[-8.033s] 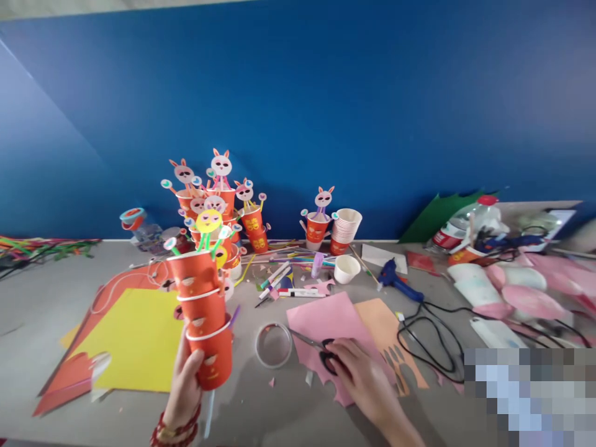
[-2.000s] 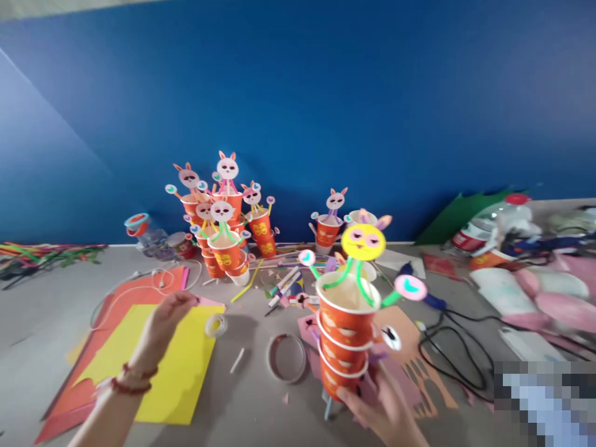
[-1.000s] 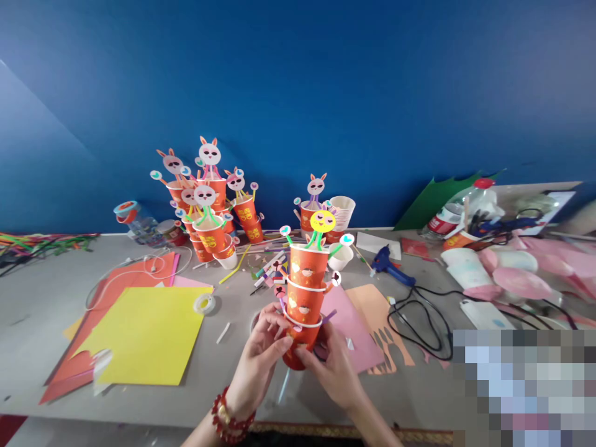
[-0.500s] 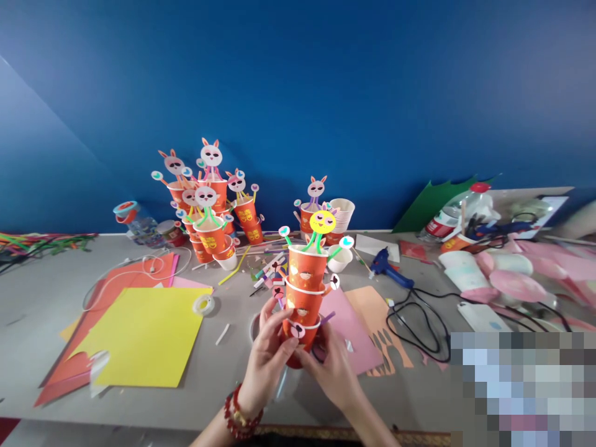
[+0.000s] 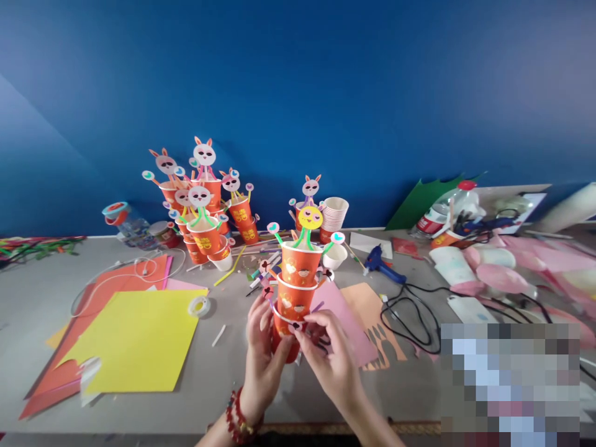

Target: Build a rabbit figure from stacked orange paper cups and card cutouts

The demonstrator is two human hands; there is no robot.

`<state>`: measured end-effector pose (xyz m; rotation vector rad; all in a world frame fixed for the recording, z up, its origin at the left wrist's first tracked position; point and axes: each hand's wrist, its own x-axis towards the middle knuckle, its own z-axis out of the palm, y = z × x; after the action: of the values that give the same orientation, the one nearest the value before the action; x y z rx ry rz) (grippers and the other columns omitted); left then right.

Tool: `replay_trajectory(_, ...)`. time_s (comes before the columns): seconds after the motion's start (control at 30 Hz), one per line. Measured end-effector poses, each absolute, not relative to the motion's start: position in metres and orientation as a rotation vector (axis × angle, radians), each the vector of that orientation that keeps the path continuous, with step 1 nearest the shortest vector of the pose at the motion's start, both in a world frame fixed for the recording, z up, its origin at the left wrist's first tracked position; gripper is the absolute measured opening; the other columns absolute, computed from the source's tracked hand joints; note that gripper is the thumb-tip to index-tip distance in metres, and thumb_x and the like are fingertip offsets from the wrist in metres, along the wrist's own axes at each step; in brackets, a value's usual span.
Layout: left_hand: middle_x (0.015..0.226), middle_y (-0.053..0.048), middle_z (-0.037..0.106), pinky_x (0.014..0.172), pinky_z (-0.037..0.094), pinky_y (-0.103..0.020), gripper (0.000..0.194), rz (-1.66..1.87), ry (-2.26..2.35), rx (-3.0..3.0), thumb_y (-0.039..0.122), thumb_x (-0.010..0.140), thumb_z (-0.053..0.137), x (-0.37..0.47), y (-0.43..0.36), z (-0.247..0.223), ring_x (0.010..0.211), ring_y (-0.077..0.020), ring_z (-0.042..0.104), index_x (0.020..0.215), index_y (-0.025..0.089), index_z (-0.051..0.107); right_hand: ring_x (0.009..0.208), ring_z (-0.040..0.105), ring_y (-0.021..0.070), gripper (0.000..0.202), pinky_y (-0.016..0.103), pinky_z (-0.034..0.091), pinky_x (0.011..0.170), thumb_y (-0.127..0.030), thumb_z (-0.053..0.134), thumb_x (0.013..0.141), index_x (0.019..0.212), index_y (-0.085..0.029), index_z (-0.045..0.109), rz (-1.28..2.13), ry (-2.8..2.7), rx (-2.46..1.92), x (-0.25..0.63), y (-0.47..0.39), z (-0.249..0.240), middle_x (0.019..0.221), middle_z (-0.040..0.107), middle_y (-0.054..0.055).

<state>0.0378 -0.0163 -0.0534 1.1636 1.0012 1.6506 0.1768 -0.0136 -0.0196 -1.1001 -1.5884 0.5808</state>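
A stack of orange paper cups (image 5: 298, 295) stands upright in front of me. A yellow face cutout (image 5: 310, 218) tops it on green pipe-cleaner-like stems, with round heart discs on stems at the sides. My left hand (image 5: 263, 347) wraps round the lower cups from the left. With thumb and fingertips, my right hand (image 5: 328, 357) pinches a small round disc with a dark heart (image 5: 296, 326) at the front of a lower cup's rim. The base of the stack is partly hidden by my fingers.
Several finished cup figures (image 5: 205, 236) stand at the back left, another beside white nested cups (image 5: 335, 214). Yellow paper (image 5: 139, 341) and a tape roll (image 5: 199, 306) lie left. A blue glue gun (image 5: 384, 265), black cable (image 5: 416, 338) and a bottle (image 5: 433, 220) are right.
My right hand has risen from the bottom of the stack to the heart disc at the front. My left hand still holds the cups. The whole view has shifted slightly.
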Motion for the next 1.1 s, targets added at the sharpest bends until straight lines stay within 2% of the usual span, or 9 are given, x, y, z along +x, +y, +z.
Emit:
replay_trajectory(0.13, 0.164, -0.011, 0.018, 0.110, 0.045, -0.051, 0.059, 1.635, 0.979, 1.186, 0.028, 0.087, 0.071, 0.037, -0.017, -0.053, 0.144, -0.0356, 0.040, 0.139, 0.035, 0.044, 0.070, 0.060, 0.0161, 0.010, 0.027, 0.052, 0.063, -0.014, 0.059, 0.094, 0.096, -0.023, 0.061, 0.545, -1.623, -1.050, 0.169, -0.009, -0.018, 0.085, 0.061, 0.003)
replay_trajectory(0.27, 0.157, -0.015, 0.035, 0.108, 0.046, -0.051, 0.066, 1.592, 1.021, 1.102, 0.033, 0.085, 0.072, 0.036, -0.015, -0.049, 0.139, -0.0353, 0.045, 0.142, 0.032, 0.039, 0.080, 0.062, 0.0184, 0.013, 0.029, 0.053, 0.071, -0.010, 0.059, 0.092, 0.090, -0.023, 0.062, 0.524, -1.621, -0.968, 0.173, -0.014, -0.019, 0.086, 0.062, 0.004)
replay_trajectory(0.37, 0.150, -0.014, 0.044, 0.106, 0.049, -0.050, 0.070, 1.550, 1.028, 1.031, 0.034, 0.085, 0.073, 0.034, -0.015, -0.045, 0.138, -0.0344, 0.047, 0.143, 0.032, 0.036, 0.081, 0.064, 0.0179, 0.010, 0.027, 0.053, 0.071, -0.014, 0.061, 0.092, 0.089, -0.023, 0.062, 0.631, -1.482, -0.966, 0.185, -0.012, -0.019, 0.086, 0.063, 0.004)
replay_trajectory(0.47, 0.149, -0.013, 0.044, 0.104, 0.050, -0.049, 0.068, 1.514, 1.016, 0.998, 0.033, 0.085, 0.072, 0.032, -0.017, -0.041, 0.136, -0.0331, 0.048, 0.143, 0.033, 0.036, 0.070, 0.062, 0.0149, 0.005, 0.023, 0.052, 0.063, -0.022, 0.066, 0.091, 0.089, -0.023, 0.062, 0.754, -1.237, -1.075, 0.202, -0.002, -0.018, 0.079, 0.063, 0.001)
replay_trajectory(0.57, 0.146, -0.012, 0.047, 0.102, 0.051, -0.047, 0.069, 1.507, 1.042, 0.971, 0.035, 0.083, 0.074, 0.033, -0.018, -0.038, 0.133, -0.0326, 0.051, 0.141, 0.033, 0.038, 0.066, 0.061, 0.0146, 0.013, 0.022, 0.051, 0.061, -0.031, 0.071, 0.087, 0.086, -0.021, 0.064, 0.835, -1.183, -1.165, 0.214, 0.008, -0.018, 0.075, 0.064, 0.001)
replay_trajectory(0.67, 0.149, -0.013, 0.043, 0.104, 0.049, -0.048, 0.070, 1.506, 1.067, 0.977, 0.035, 0.081, 0.075, 0.033, -0.018, -0.037, 0.135, -0.0336, 0.048, 0.141, 0.032, 0.038, 0.066, 0.062, 0.0156, 0.020, 0.023, 0.052, 0.061, -0.038, 0.073, 0.084, 0.083, -0.020, 0.064, 0.865, -1.177, -1.199, 0.217, 0.013, -0.020, 0.075, 0.065, 0.002)
replay_trajectory(0.77, 0.152, -0.013, 0.039, 0.106, 0.047, -0.049, 0.070, 1.489, 1.072, 0.992, 0.034, 0.083, 0.074, 0.032, -0.018, -0.038, 0.139, -0.0335, 0.044, 0.142, 0.033, 0.036, 0.065, 0.063, 0.0160, 0.021, 0.024, 0.052, 0.060, -0.039, 0.074, 0.083, 0.082, -0.020, 0.065, 0.872, -1.161, -1.235, 0.212, 0.012, -0.021, 0.073, 0.066, 0.002)
replay_trajectory(1.1, 0.153, -0.012, 0.038, 0.100, 0.053, -0.043, 0.069, 1.509, 1.072, 0.939, 0.037, 0.081, 0.074, 0.036, -0.020, -0.035, 0.135, -0.0326, 0.047, 0.140, 0.033, 0.040, 0.066, 0.060, 0.0165, 0.023, 0.025, 0.050, 0.058, -0.041, 0.075, 0.082, 0.079, -0.021, 0.064, 0.904, -1.100, -1.214, 0.205, 0.014, -0.021, 0.074, 0.063, 0.001)
